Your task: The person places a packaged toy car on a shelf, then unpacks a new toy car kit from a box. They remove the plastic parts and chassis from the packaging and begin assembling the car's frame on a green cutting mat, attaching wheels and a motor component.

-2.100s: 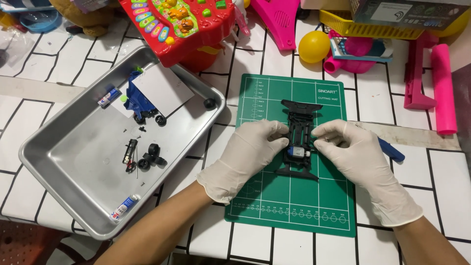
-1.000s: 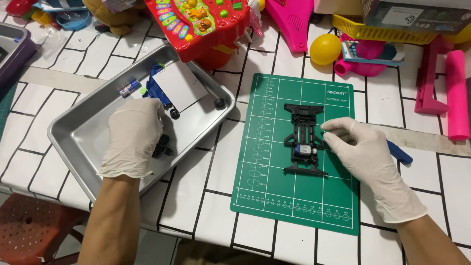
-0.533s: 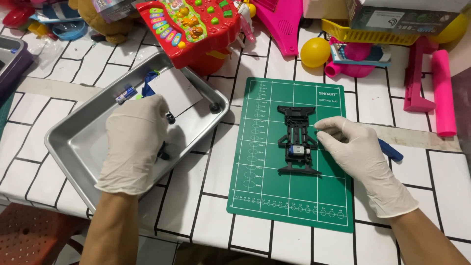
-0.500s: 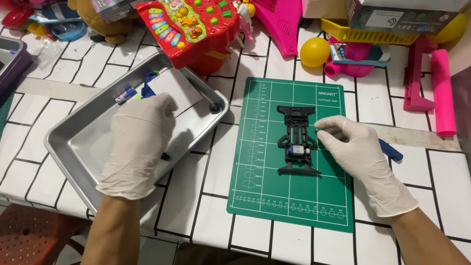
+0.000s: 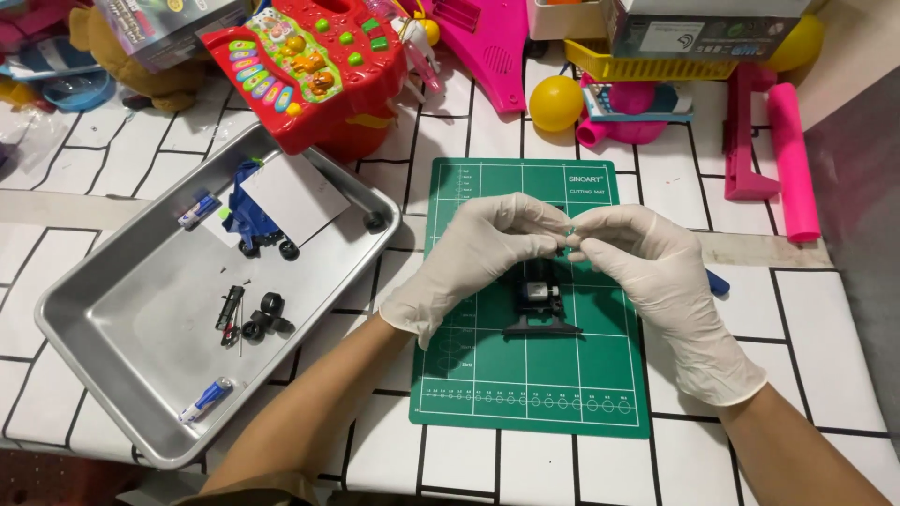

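A black toy car chassis lies on a green cutting mat. Both my hands wear white gloves and meet fingertip to fingertip over the chassis's far end. My left hand pinches something small, mostly hidden between the fingers. My right hand is curled on the far end of the chassis, which the hands cover. A metal tray stands left of the mat, holding black wheels, a blue car body under a white card, and two small batteries.
Toys crowd the far side of the white tiled table: a red toy keyboard, a yellow ball, pink plastic pieces and boxes. A blue tool pokes out from behind my right hand.
My left hand has left the tray and come back over the mat to meet my right hand above the chassis. The right hand has stayed at the chassis.
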